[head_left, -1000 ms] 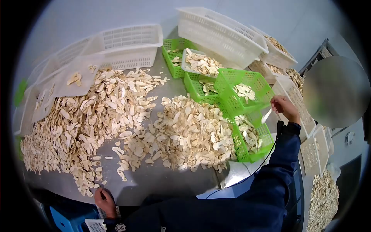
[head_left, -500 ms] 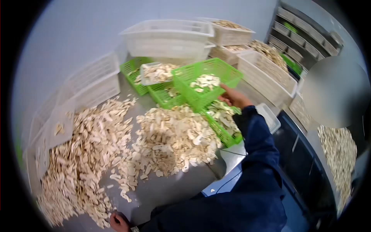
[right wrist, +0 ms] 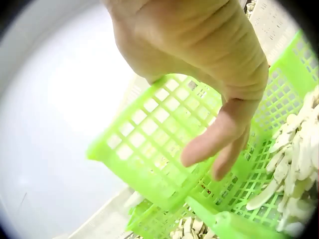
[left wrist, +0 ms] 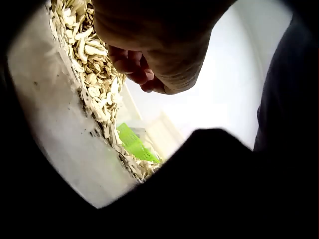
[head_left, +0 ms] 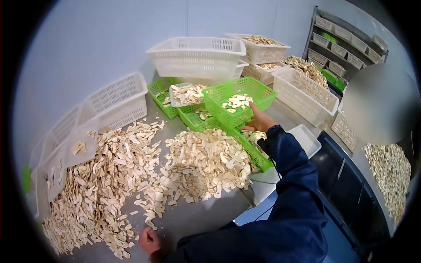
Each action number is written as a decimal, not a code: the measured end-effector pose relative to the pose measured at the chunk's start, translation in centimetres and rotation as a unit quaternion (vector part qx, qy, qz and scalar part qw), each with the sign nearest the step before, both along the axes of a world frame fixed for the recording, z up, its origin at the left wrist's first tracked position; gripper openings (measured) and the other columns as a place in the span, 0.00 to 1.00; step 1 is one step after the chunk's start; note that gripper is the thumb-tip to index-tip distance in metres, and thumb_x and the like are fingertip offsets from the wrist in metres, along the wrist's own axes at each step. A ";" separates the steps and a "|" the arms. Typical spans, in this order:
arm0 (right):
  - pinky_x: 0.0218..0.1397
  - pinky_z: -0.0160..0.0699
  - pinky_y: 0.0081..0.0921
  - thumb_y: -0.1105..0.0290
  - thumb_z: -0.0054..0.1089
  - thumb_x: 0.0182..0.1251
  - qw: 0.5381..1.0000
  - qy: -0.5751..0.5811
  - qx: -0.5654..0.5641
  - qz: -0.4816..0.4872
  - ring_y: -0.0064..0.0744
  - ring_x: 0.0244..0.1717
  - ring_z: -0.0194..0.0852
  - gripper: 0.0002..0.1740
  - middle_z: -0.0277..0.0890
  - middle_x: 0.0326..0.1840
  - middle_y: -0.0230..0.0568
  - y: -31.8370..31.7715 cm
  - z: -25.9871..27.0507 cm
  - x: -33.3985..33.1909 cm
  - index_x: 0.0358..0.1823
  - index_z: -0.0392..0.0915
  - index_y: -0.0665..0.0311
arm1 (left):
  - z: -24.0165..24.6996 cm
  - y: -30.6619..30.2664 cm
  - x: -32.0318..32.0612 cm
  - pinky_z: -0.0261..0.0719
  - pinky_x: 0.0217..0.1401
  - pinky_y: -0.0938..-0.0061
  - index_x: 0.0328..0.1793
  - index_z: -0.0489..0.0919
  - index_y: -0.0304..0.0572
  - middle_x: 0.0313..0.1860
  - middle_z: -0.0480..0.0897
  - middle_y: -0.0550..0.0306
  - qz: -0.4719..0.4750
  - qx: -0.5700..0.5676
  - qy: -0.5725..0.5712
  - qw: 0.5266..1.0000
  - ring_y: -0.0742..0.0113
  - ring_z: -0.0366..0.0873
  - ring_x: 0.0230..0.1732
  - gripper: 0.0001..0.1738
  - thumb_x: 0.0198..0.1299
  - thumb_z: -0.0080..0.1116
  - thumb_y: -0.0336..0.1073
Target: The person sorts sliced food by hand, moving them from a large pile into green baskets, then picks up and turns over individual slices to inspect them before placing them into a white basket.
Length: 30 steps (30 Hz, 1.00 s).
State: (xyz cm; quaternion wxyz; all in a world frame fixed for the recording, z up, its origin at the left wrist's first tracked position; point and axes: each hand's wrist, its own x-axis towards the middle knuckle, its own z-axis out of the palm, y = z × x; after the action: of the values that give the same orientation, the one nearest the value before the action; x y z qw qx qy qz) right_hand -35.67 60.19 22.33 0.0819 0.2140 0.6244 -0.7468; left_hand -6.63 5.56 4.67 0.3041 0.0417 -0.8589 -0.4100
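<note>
At the near table edge, my left hand (head_left: 150, 241) rests with loosely curled fingers beside dried slices (head_left: 107, 219); the left wrist view shows the same hand (left wrist: 149, 64) with nothing visible in its fingers. On the right, my right hand (head_left: 259, 120) grips the near right side of the upper green basket (head_left: 217, 101), its thumb at the rim. Fingers (right wrist: 207, 144) hang along the lattice wall (right wrist: 144, 134) in the right wrist view. A few pale slices (head_left: 237, 102) lie in that basket, which sits over a lower green basket (head_left: 258, 160).
Another heap of slices (head_left: 206, 162) is mid-table. White crates (head_left: 197, 61) stand behind, with more at left (head_left: 118, 98) and right (head_left: 302, 94). A small white tray (head_left: 188, 94) of slices rests on green baskets. Shelving (head_left: 346, 39) stands at the back right.
The head view has swung right. My right hand held a pale slice one second ago; that slice is gone from its fingers, and the hand is now at the upper green basket's side.
</note>
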 end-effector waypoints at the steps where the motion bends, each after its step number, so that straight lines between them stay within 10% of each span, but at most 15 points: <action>1: 0.60 0.76 0.44 0.27 0.40 0.66 0.996 0.032 -0.029 0.079 0.51 0.74 0.55 0.48 0.54 0.77 0.47 0.6 -0.8 -0.3 0.79 0.47 0.46 | -0.8 0.2 0.2 0.64 0.24 0.78 0.36 0.80 0.35 0.21 0.72 0.59 -0.003 0.004 0.003 1.000 0.73 0.65 0.20 0.04 0.56 0.56 0.26; 9: 0.77 0.32 0.64 0.26 0.46 0.63 0.977 0.164 -0.138 -0.015 0.59 0.80 0.37 0.56 0.41 0.82 0.51 -0.9 -4.5 -2.3 0.81 0.42 0.55 | 0.7 0.1 1.9 0.65 0.21 0.73 0.35 0.80 0.35 0.20 0.73 0.54 -0.013 -0.015 -0.014 1.000 0.66 0.67 0.17 0.04 0.56 0.57 0.28; 18: 0.71 0.57 0.57 0.37 0.56 0.63 0.952 0.248 -0.127 -0.127 0.57 0.70 0.58 0.52 0.55 0.73 0.59 2.6 -3.6 -0.1 0.79 0.45 0.57 | 0.9 0.2 2.3 0.64 0.21 0.71 0.35 0.81 0.35 0.20 0.73 0.54 -0.013 -0.001 0.002 1.000 0.63 0.67 0.17 0.04 0.56 0.57 0.28; 24: 0.54 0.75 0.39 0.46 0.66 0.61 0.852 0.354 0.231 -0.308 0.42 0.61 0.70 0.57 0.63 0.69 0.58 6.8 5.0 9.4 0.80 0.39 0.62 | 1.5 1.0 1.3 0.64 0.20 0.71 0.32 0.80 0.38 0.20 0.73 0.54 -0.021 -0.049 -0.009 0.999 0.64 0.68 0.17 0.02 0.56 0.58 0.27; 30: 0.62 0.69 0.35 0.47 0.70 0.57 0.741 0.305 0.416 -0.430 0.46 0.62 0.69 0.58 0.67 0.66 0.57 16.5 9.0 16.6 0.77 0.46 0.73 | 1.8 2.6 -0.5 0.67 0.21 0.64 0.34 0.79 0.39 0.21 0.74 0.52 -0.052 -0.118 0.064 0.990 0.54 0.71 0.19 0.02 0.56 0.57 0.26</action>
State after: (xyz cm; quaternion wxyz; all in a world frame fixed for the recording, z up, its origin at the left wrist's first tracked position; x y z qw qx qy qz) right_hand -19.10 76.67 31.34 -0.5400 0.2337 0.7061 -0.3939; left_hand -7.16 8.17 6.45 0.3397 -0.0658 -0.8808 -0.3231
